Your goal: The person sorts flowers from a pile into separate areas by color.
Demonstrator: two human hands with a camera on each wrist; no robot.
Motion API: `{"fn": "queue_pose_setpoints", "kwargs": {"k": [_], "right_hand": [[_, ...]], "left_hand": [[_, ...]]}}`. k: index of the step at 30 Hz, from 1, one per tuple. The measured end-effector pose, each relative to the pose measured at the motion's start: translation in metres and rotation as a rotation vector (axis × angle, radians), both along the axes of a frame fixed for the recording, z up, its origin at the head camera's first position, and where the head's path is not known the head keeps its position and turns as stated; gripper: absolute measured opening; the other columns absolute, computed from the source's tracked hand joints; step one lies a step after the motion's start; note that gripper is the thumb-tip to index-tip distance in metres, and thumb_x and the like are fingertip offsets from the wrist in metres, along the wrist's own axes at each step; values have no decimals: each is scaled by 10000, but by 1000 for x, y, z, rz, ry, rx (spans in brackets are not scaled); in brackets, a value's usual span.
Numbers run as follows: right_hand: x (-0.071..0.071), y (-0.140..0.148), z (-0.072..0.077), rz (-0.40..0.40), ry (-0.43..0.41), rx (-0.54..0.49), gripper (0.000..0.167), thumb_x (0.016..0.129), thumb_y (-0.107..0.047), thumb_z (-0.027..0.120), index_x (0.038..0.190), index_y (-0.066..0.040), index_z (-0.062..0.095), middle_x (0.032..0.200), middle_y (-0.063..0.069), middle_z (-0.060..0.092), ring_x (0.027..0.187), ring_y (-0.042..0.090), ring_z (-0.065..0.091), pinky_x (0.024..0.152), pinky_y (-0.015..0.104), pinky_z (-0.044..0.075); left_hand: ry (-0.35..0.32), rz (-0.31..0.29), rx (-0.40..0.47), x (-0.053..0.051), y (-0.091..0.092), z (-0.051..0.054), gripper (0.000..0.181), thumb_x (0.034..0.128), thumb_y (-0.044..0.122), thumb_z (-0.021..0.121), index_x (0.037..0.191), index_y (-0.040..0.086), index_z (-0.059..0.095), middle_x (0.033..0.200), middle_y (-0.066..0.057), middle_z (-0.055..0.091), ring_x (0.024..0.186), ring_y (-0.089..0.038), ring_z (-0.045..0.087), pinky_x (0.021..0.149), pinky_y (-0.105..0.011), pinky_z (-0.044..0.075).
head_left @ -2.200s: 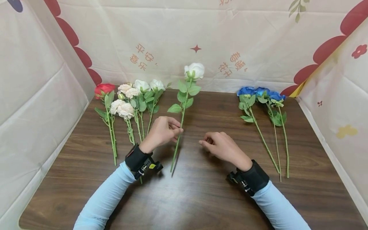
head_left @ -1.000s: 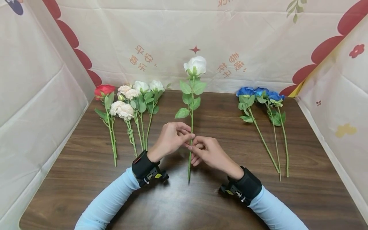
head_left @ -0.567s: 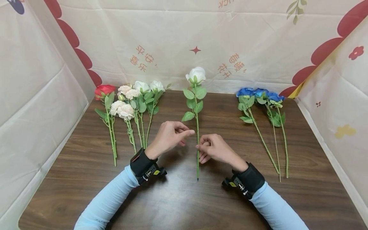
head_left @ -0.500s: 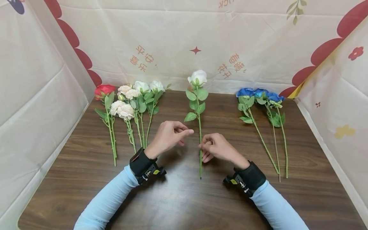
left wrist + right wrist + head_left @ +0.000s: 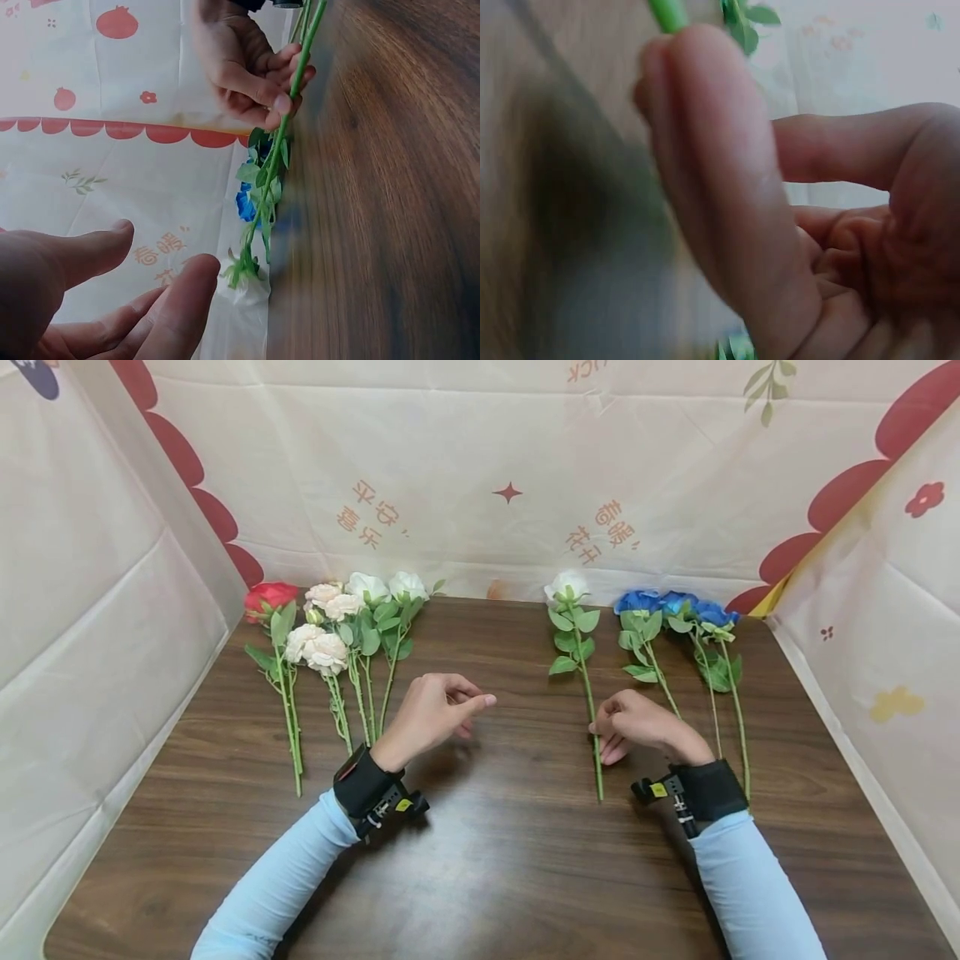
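The right hand (image 5: 630,727) is clamped on the white rose (image 5: 578,639), just beside the blue roses (image 5: 675,603), while the left hand (image 5: 431,710) is kept empty, thumb and forefinger apart. If the arm is swung, the blue roses could be dragged by the strap (image 5: 712,789) over their stems, though contact cannot be well judged; bare table (image 5: 510,860) is offered between the hands, less at the back edge.
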State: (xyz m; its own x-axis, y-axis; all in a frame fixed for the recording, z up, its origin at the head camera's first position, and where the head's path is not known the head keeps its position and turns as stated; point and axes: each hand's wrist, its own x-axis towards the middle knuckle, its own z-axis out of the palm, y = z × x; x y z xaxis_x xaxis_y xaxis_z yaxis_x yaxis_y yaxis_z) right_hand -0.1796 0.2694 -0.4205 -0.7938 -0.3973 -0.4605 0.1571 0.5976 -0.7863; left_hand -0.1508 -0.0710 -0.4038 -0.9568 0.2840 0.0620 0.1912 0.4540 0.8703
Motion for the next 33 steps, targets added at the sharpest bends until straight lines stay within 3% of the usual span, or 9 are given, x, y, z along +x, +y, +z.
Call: {"fn": "queue_pose_setpoints", "kwargs": {"k": [2, 10, 20, 33], "right_hand": [[-1, 8, 2, 0, -6, 25, 280, 991, 4, 421, 1048, 160, 646, 1091, 276, 699, 677, 240, 741, 695, 402, 652], [-1, 24, 7, -31, -56, 161, 178, 1010, -46, 544, 893, 72, 606, 713, 136, 690, 605, 225, 733, 657, 402, 647], [-2, 35, 8, 1, -35, 344, 233, 997, -95, 563, 956, 107, 671, 709, 150, 714, 540, 188, 719, 600, 371, 633], [-3, 37, 10, 43, -4, 430, 225, 1030, -155, 582, 940, 42, 644, 718, 140, 700, 536, 161, 708, 590, 358, 624]], "left_hand": [[-1, 2, -5, 0, 0, 0, 283, 950, 367, 758, 1025, 94, 777, 854, -156, 788, 559, -153, 723, 605, -290, 602], [-17, -1, -12, 1, -1, -1, 302, 957, 381, 746, 1055, 96, 762, 874, -148, 785, 604, -224, 746, 600, -297, 598], [-18, -8, 0, 0, -1, 0, 317, 972, 389, 726, 1084, 93, 742, 916, -166, 777, 605, -209, 741, 572, -315, 595], [-17, -11, -13, 1, -1, -1, 306, 991, 367, 705, 1085, 77, 735, 940, -169, 772, 600, -134, 724, 583, -324, 604]]}}
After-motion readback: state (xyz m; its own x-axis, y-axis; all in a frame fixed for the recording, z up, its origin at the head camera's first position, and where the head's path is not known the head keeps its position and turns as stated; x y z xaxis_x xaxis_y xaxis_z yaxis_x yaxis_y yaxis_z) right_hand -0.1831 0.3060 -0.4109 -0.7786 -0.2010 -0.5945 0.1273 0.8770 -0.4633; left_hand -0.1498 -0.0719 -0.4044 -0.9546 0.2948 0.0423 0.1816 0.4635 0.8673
